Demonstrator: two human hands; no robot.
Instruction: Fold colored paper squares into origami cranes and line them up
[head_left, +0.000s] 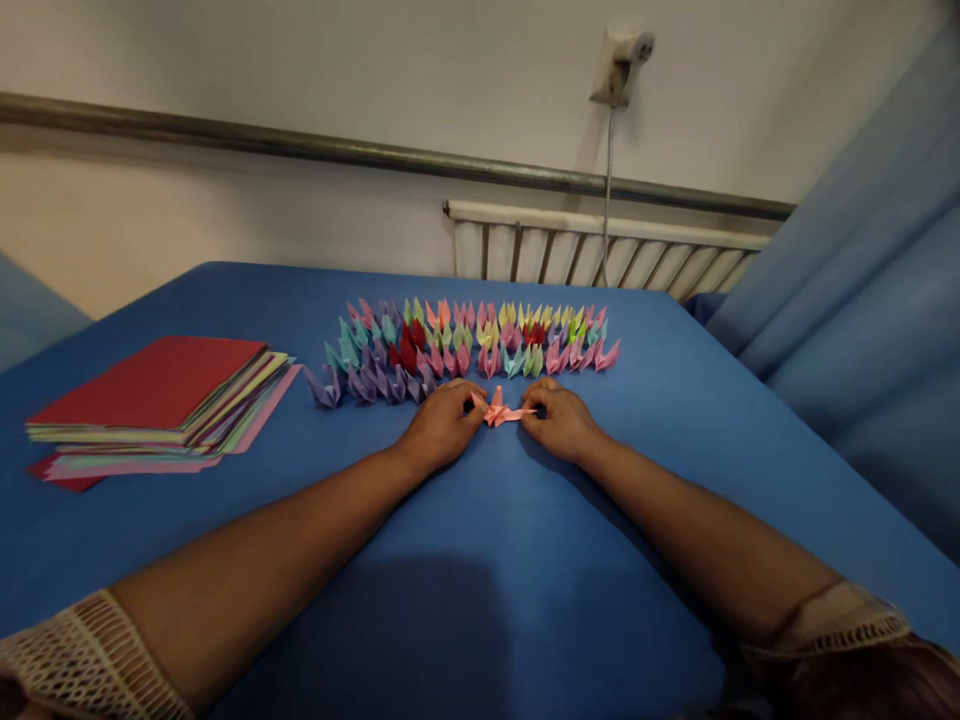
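A small pink folded paper crane (pixel 498 408) lies on the blue table (pixel 480 560) between my two hands. My left hand (pixel 442 420) pinches its left end with closed fingers. My right hand (pixel 559 418) pinches its right end the same way. Just beyond the hands stand rows of several finished paper cranes (pixel 465 345) in purple, teal, red, pink, yellow and green.
A stack of coloured paper sheets (pixel 161 400), red on top, lies at the left of the table. A radiator (pixel 600 250) and a metal rail (pixel 300 145) run along the wall behind. Blue fabric (pixel 862 290) hangs at the right.
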